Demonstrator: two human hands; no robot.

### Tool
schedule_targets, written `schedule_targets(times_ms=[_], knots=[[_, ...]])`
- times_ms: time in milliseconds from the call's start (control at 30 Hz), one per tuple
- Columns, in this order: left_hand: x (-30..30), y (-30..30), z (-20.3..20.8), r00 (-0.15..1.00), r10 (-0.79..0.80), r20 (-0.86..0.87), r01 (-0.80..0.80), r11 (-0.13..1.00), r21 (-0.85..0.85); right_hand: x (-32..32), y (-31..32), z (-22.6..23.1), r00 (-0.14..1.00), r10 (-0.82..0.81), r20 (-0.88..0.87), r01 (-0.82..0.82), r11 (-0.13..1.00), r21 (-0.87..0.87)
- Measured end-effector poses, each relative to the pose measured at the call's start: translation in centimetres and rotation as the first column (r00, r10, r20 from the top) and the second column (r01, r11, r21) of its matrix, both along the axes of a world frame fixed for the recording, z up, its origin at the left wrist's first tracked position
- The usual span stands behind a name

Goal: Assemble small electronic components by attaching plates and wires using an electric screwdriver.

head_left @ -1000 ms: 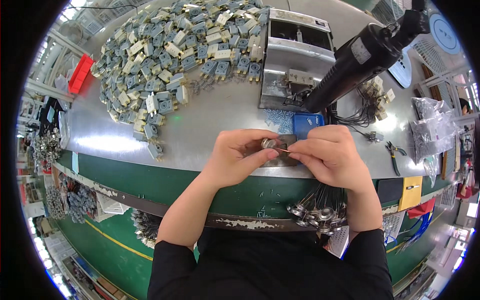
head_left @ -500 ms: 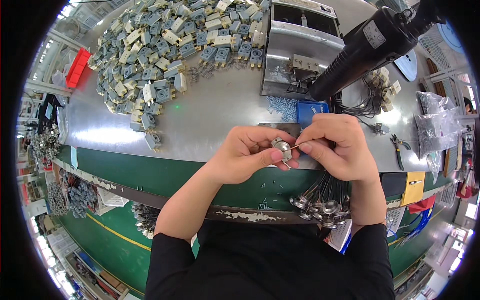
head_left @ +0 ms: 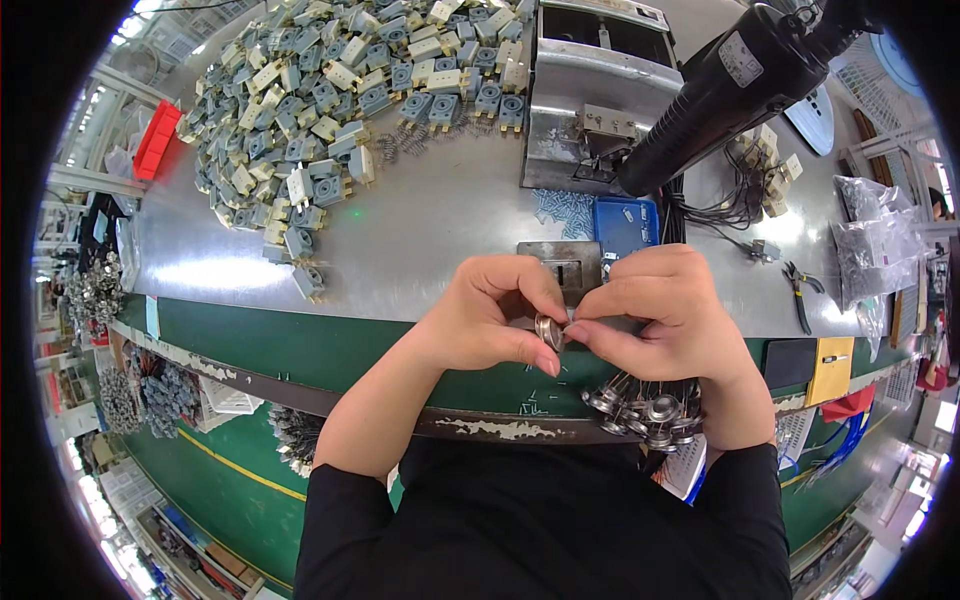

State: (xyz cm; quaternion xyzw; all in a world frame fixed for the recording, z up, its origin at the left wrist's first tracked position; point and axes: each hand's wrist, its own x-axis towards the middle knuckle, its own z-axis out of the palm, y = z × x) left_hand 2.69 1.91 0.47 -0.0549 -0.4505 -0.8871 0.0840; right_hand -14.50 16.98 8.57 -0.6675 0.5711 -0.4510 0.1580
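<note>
My left hand pinches a round silver metal part between thumb and fingers, its rim turned toward the right. Close against its right side, my right hand has thumb and forefinger pressed together. What sits between those right fingertips is too small and hidden to name. Just beyond the hands lies a flat metal fixture plate with a slot in it. A bundle of similar round metal parts on thin leads hangs at the table's front edge, below my right hand.
A large pile of grey and cream switch-like blocks covers the far left. Small screws lie by a blue tray. A black power screwdriver slants before a metal machine. Pliers and plastic bags are right.
The round metal part has turned edge-on and moved slightly left and nearer to me. My right hand has come down a little, uncovering the fixture plate. The thin brown strand no longer shows.
</note>
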Motion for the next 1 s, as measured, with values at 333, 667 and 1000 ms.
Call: schedule_targets(times_ms=[333, 667, 1000], knots=[[-0.6, -0.1, -0.4, 0.902, 0.317, -0.294, -0.423, 0.791, -0.442, 0.1, -0.2, -0.3, 0.998, -0.026, -0.066, 0.024, 0.999, -0.033], [0.1, 0.0, 1.1, 0.762, 0.526, -0.378, -0.623, 0.434, -0.651, 0.8, -0.8, -0.2, 0.942, -0.165, -0.292, 0.125, 0.98, -0.153], [0.1, -0.7, 1.9, 0.68, 0.417, -0.603, -0.691, 0.09, -0.717, 1.1, -0.1, 0.7, 0.993, -0.087, -0.08, 0.092, 0.993, 0.069]])
